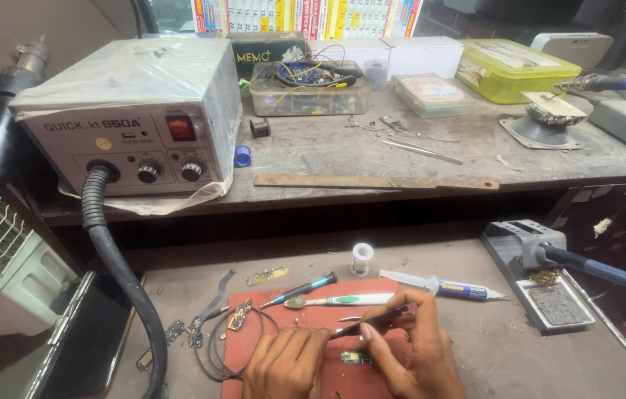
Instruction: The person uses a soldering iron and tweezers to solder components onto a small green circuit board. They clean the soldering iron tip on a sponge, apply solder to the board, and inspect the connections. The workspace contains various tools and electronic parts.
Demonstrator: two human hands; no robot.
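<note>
Tweezers (372, 323) are pinched shut in the right hand (420, 355), tips angled down at a small circuit board (356, 357) on the red mat (313, 310) near the table's front edge; the curled left hand (283, 363) braces beside it, holding nothing visible.

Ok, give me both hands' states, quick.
Left hand: curled shut on the red mat, nothing visibly held.
Right hand: closed on dark tweezers, tip towards the small green board.
</note>
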